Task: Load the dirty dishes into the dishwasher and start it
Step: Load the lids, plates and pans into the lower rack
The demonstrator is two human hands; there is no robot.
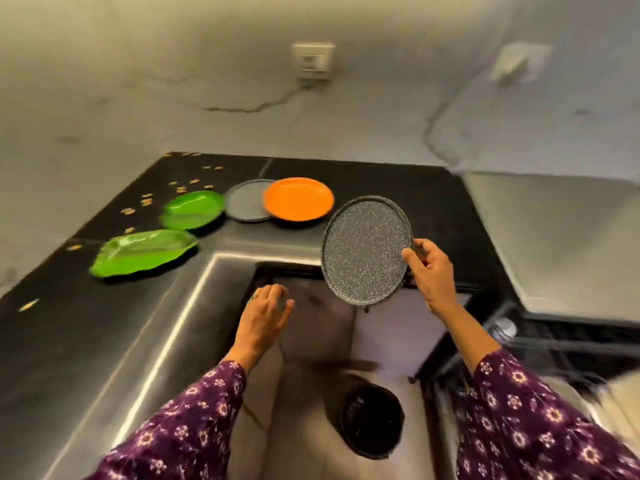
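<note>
My right hand [431, 268] grips the right rim of a dark speckled round plate [365, 249] and holds it tilted above the steel sink [194, 299]. Over the sink, lower and to the left, my left hand [265, 315] has its fingers curled; motion blur hides whether anything is in it. On the black counter [62, 327] behind the sink lie an orange plate [298, 199], a grey plate [244, 200] partly under it, and two green leaf-shaped dishes [194, 209] [142, 251].
A black round strainer [372, 424] sits in the sink bottom. Small yellowish crumbs [147, 200] are scattered on the counter's left side. A steel surface [561, 237] lies to the right of the sink. A wall socket [313, 60] is on the marble wall.
</note>
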